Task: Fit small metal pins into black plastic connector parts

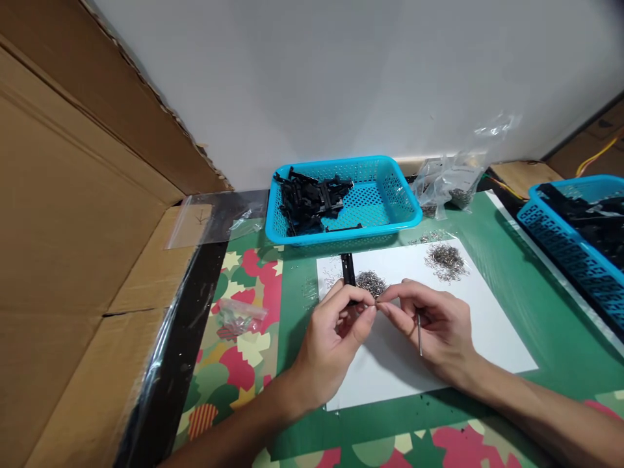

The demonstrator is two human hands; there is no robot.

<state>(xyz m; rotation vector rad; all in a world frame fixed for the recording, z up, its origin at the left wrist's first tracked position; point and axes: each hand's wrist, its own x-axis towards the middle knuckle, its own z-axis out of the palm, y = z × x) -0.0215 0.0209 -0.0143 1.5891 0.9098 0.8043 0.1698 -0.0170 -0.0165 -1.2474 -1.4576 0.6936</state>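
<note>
My left hand (336,331) is closed around a narrow black plastic part (348,268), which sticks up past its fingers. Its thumb and index finger pinch together right against the fingertips of my right hand (433,325); whatever sits between them is too small to make out. A thin metal rod (420,333) is tucked in the curled fingers of my right hand, its end pointing down. Just behind the fingertips lies a pile of tiny metal pieces (371,282) on a white sheet (404,374). A second such pile (445,261) is farther right on the sheet.
A blue basket (344,238) holding black plastic parts stands behind the sheet. Another blue basket (575,227) is at the right. Clear bags with metal pieces (451,182) rest near the wall. A small plastic bag (241,317) lies left; cardboard (73,195) borders that side.
</note>
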